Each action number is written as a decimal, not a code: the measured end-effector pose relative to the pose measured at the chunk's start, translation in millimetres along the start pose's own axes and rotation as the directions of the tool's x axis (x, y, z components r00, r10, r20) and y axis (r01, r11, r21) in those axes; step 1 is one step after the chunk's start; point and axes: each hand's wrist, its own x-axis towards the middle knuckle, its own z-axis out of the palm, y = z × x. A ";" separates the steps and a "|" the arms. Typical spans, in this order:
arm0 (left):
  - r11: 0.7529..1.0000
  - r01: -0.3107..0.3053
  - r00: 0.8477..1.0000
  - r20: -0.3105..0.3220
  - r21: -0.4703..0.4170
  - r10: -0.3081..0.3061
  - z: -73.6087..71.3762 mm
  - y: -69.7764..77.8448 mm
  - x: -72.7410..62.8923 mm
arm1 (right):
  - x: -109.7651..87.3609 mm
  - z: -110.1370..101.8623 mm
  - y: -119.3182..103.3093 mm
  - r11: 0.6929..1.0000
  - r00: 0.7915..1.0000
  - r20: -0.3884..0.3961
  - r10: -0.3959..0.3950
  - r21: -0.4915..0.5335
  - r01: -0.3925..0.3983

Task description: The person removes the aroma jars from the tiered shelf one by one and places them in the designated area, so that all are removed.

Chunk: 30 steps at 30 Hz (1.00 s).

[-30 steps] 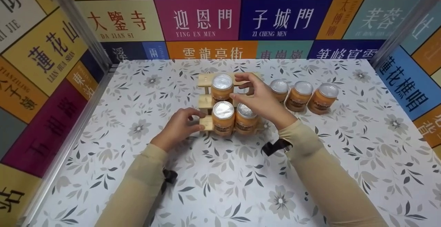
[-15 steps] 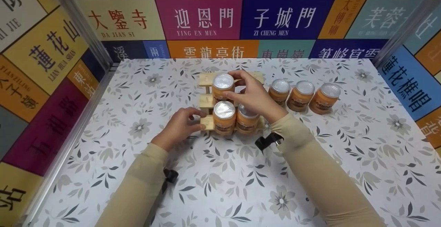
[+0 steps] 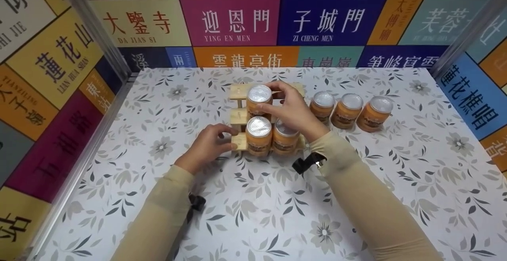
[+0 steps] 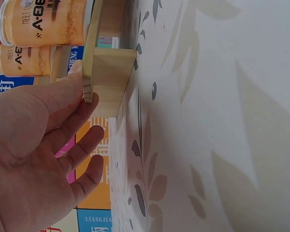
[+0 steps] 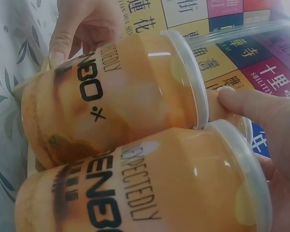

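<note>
A small stepped wooden rack (image 3: 239, 117) stands on the table, holding orange jars with silvery foil tops. My left hand (image 3: 208, 144) pinches the left end of its lowest step between thumb and forefinger; in the left wrist view the other fingers of that hand (image 4: 43, 130) are spread beside the wood. On the middle step stands an upright jar (image 3: 259, 94), which my right hand (image 3: 291, 106) grips from the right side with thumb in front and fingers behind. Two jars, the left one (image 3: 258, 136) and the right one (image 3: 284, 142), stand side by side on the lowest step.
To the right of the rack, three more jars stand in a row: a left one (image 3: 322, 104), a middle one (image 3: 347, 110) and a right one (image 3: 374, 114). Printed panels (image 3: 229, 21) wall the flower-patterned table (image 3: 253, 213) at the back and sides.
My right hand has moved slightly left and closed its fingers around the jar on the middle step. The left hand keeps its hold on the rack.
</note>
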 end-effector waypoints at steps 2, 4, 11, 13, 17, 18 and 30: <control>1.000 -0.010 1.000 -0.001 0.005 0.010 0.3 0.0 -0.4 | -1.7 -1.6 0.9 1.000 1.000 -0.009 -0.004 0.030 0.004; 1.000 -0.021 1.000 -0.002 0.011 0.022 0.4 -0.2 -0.5 | -3.5 -3.4 1.8 0.998 1.000 -0.022 -0.012 0.057 0.013; 1.000 -0.015 1.000 -0.002 0.011 0.015 0.0 -0.7 -0.9 | -8.2 -8.7 6.8 0.989 0.995 -0.086 -0.052 0.136 0.064; 1.000 -0.011 1.000 -0.001 0.011 0.011 -0.3 -0.4 -1.2 | -9.6 -11.4 8.2 0.988 0.993 -0.111 -0.046 0.142 0.062; 1.000 -0.005 1.000 0.000 0.013 0.005 -0.5 -0.3 -0.9 | -13.4 -18.6 7.5 0.987 0.987 -0.157 -0.031 0.150 0.054; 1.000 -0.005 1.000 -0.001 0.013 0.005 -0.3 -0.4 -0.6 | -14.3 -20.6 7.3 0.986 0.986 -0.167 -0.027 0.155 0.053; 1.000 0.016 1.000 0.005 0.007 -0.016 1.1 -2.0 0.5 | -24.2 -41.3 12.2 0.985 0.975 -0.219 -0.036 0.157 0.071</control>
